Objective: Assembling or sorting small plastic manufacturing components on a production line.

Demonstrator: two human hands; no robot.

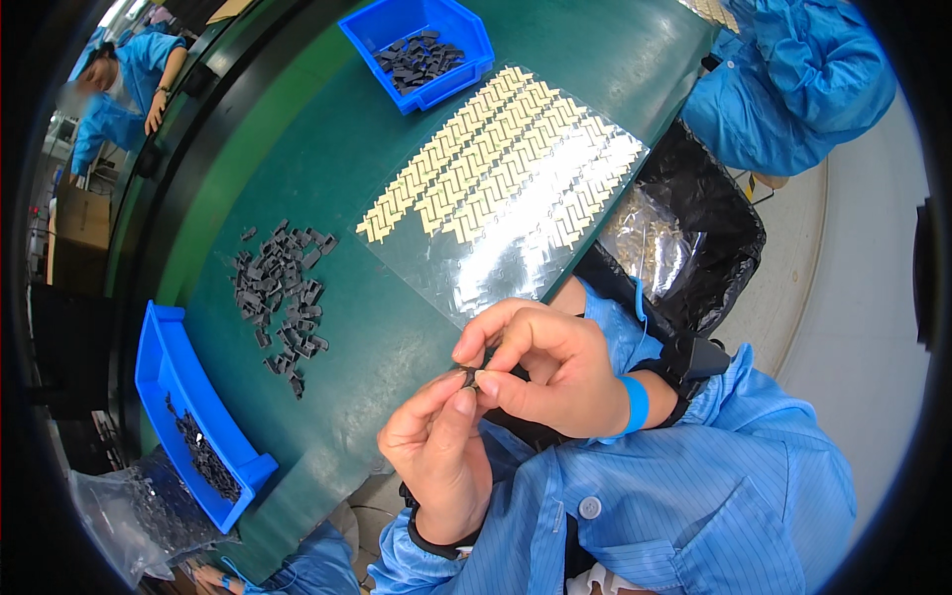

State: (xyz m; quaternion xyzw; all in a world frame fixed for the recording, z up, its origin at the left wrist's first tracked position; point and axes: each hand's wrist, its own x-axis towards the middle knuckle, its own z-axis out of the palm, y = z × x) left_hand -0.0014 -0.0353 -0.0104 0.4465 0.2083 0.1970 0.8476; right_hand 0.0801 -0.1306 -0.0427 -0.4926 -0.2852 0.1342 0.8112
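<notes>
Close to the table's near edge, my left hand [441, 441] and my right hand [560, 367] meet fingertip to fingertip. Between them they pinch a small black plastic part [470, 377], mostly covered by the fingers. A blue band circles my right wrist. Just beyond my hands lies a clear sheet [416, 263] carrying rows of small pale-yellow adhesive pieces [496, 149]; its nearer part is bare and shiny. Left of the sheet, a loose pile of small black plastic parts [278, 283] is spread on the green tabletop [367, 347].
A blue bin [486, 50] with black parts stands at the far side. Another blue bin [159, 347] holds smaller dark pieces at left, beside a clear plastic bag [129, 506]. A black-lined container [739, 238] sits right of the table. Co-workers in blue [793, 89] are nearby.
</notes>
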